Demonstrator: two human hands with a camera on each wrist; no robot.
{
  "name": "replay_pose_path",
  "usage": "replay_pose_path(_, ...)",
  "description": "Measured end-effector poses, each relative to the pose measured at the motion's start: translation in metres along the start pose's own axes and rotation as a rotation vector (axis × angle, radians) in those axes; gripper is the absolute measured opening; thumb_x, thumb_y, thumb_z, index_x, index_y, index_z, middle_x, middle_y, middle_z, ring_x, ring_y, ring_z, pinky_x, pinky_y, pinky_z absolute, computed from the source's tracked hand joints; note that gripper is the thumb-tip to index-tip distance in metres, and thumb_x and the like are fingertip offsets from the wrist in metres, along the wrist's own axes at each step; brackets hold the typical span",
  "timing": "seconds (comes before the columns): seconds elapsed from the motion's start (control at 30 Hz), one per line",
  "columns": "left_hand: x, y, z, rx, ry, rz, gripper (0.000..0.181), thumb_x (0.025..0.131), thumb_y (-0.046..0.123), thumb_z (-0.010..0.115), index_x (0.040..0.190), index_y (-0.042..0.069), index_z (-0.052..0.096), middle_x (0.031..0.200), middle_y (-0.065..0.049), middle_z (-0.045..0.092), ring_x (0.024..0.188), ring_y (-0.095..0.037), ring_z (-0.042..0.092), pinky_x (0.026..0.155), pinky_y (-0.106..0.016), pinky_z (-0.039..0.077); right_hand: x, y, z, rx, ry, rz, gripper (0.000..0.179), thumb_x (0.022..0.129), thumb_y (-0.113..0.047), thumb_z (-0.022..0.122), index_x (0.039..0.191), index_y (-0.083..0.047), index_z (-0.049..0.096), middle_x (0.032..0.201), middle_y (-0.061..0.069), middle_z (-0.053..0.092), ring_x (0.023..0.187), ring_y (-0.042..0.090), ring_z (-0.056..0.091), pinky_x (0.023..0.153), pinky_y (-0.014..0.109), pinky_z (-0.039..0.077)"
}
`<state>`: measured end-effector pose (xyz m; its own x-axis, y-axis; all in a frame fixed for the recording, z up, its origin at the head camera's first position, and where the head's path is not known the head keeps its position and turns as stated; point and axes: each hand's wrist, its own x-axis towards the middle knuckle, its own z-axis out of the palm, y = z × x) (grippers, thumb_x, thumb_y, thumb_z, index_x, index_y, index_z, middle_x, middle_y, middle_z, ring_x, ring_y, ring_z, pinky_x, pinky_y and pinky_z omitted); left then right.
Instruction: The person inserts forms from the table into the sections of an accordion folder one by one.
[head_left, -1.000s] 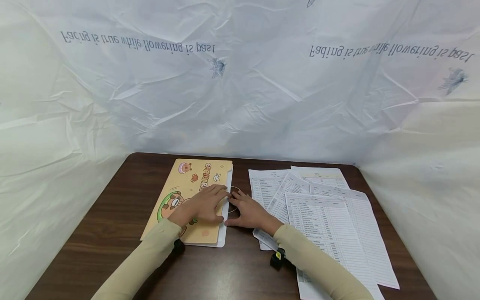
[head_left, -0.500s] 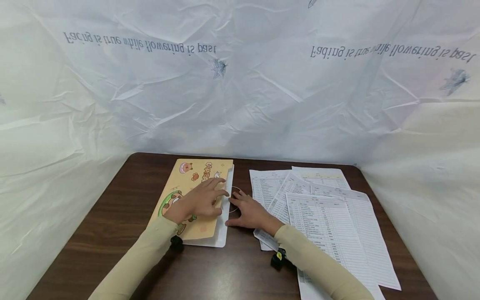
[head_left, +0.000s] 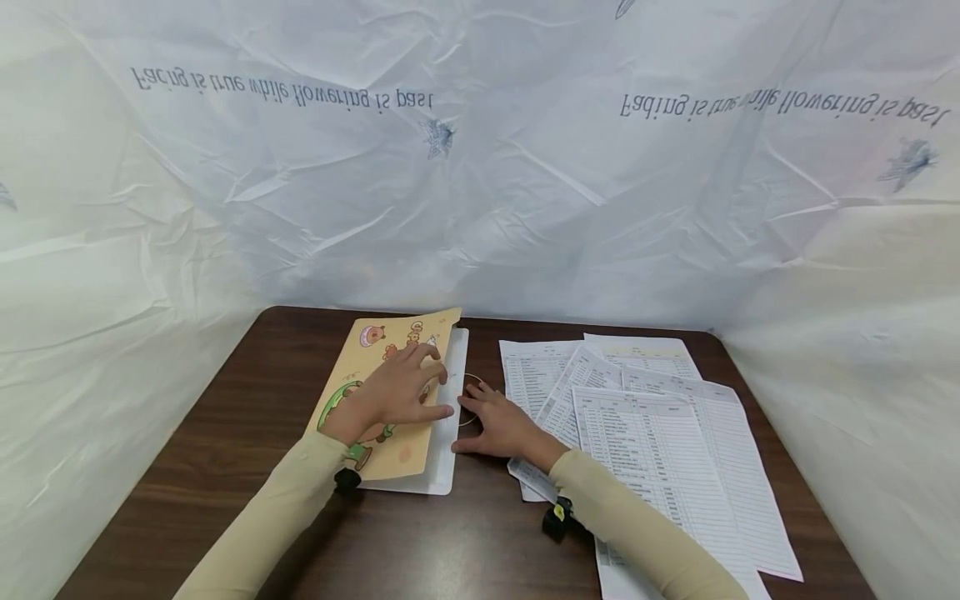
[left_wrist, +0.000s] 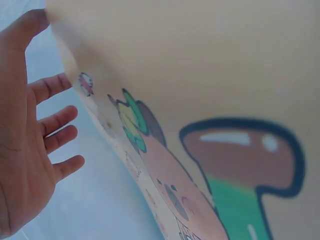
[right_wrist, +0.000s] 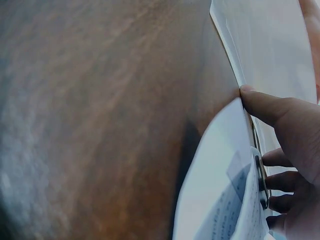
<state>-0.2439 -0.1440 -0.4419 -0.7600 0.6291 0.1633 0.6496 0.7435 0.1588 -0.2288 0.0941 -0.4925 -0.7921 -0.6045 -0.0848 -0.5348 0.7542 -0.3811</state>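
A yellow folder (head_left: 405, 454) with a cartoon capybara cover lies left of centre, its front cover partly raised and the white inner sheet (head_left: 442, 467) showing along the right side. My left hand (head_left: 401, 392) is over the raised cover, fingers spread; in the left wrist view its thumb and index fingertip touch the cover's free edge, the other fingers loosely extended. My right hand (head_left: 498, 421) rests with spread fingers at the folder's right edge, the thumb (right_wrist: 262, 102) touching that edge in the right wrist view. A thin elastic loop (head_left: 472, 422) curves out beside the folder, near the right fingers.
Several overlapping printed sheets (head_left: 637, 450) cover the right part of the dark wooden table (head_left: 480, 550), partly under the right forearm. One sheet's curled corner (right_wrist: 215, 150) lies close to the right hand. A white printed curtain (head_left: 480, 225) hangs behind and on both sides.
My left hand has moved slightly back to the left, and the folder's front cover has risen from nearly flat, exposing more white beneath. My right hand has stayed in place.
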Motion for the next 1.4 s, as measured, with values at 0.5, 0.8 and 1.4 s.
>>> replay_pose_path(0.5,-0.001,-0.004,-0.016,0.052,0.134,0.015,0.035,0.087,0.052,0.069,0.096,0.019,0.062,0.107,-0.005,0.055,0.095,-0.024,0.048,0.082,-0.042,0.043,0.001,0.001,0.001,-0.003,-0.003,-0.001,0.088,0.086,-0.065,0.068,0.152,-0.011,0.048,0.162,0.016,0.035,0.153,0.035,0.025,0.119,0.051,0.028)
replay_pose_path(0.8,-0.003,-0.007,-0.028,0.03,0.055,-0.019,0.028,0.086,0.033,0.059,0.11,0.021,0.066,0.107,-0.003,0.055,0.094,-0.023,0.048,0.081,-0.042,0.041,0.001,0.001,0.003,-0.005,-0.002,0.009,0.088,0.086,-0.067,0.068,0.152,-0.012,0.048,0.162,0.015,0.035,0.153,0.035,0.025,0.119,0.05,0.029)
replay_pose_path(1.4,-0.006,-0.018,-0.053,-0.076,0.013,-0.094,0.034,0.094,0.045,0.063,0.105,0.013,0.068,0.093,0.004,0.061,0.092,-0.021,0.052,0.085,-0.046,0.041,0.0,0.002,0.003,-0.012,-0.011,0.019,0.09,0.084,-0.068,0.069,0.152,-0.013,0.048,0.163,0.013,0.034,0.153,0.035,0.024,0.118,0.052,0.03)
